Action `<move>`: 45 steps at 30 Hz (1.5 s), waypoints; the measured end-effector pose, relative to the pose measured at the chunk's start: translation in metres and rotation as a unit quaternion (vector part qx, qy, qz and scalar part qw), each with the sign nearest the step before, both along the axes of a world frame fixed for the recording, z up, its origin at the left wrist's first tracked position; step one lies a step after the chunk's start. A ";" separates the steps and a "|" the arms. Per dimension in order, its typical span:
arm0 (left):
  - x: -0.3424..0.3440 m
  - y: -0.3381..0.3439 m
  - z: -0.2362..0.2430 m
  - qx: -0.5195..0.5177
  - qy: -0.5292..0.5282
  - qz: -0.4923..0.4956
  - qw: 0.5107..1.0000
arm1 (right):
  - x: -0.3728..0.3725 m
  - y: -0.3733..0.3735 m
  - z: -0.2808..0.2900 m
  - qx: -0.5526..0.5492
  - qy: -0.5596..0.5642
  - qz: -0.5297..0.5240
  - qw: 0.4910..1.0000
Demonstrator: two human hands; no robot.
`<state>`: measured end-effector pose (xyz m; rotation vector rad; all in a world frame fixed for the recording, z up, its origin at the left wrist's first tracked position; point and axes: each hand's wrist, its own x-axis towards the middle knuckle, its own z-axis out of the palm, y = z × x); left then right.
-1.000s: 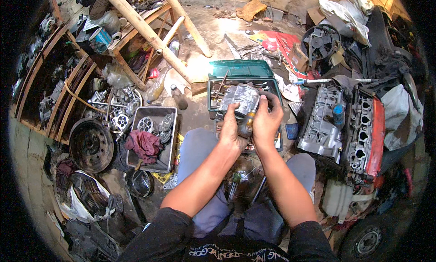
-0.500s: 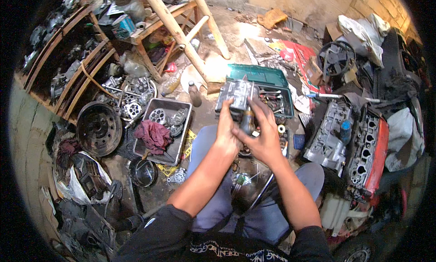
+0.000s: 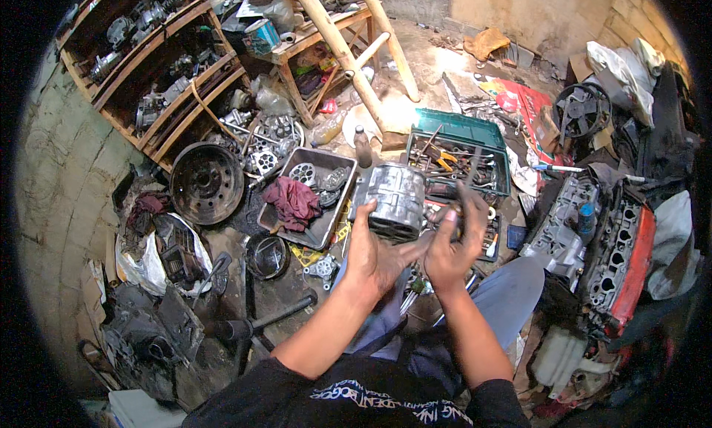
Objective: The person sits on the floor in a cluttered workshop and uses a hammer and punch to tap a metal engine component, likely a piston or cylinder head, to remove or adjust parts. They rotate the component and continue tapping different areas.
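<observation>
The ribbed metal housing (image 3: 397, 200) sits up in front of me, over my lap, with the green toolbox (image 3: 457, 150) just beyond it on the far side. My left hand (image 3: 373, 251) is clamped around its near-left side. My right hand (image 3: 450, 244) seems to pinch a thin dark tool (image 3: 470, 177), though blur hides the grip. I judge the work midway: the housing is grimy, with loose gears in the grey tray (image 3: 315, 198) to the left.
</observation>
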<state>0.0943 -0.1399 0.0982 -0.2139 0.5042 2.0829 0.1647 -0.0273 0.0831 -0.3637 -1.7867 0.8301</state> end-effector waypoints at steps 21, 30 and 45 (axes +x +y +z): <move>-0.064 -0.027 0.000 -0.324 0.805 0.082 0.490 | -0.011 -0.014 0.008 0.021 -0.093 0.024 0.995; -0.061 -0.021 -0.014 -0.317 0.706 0.297 0.560 | 0.032 -0.027 0.004 -0.023 -0.120 0.127 0.984; -0.053 -0.017 -0.005 -0.314 0.800 0.237 0.454 | 0.028 -0.034 -0.012 -0.006 -0.057 0.184 0.981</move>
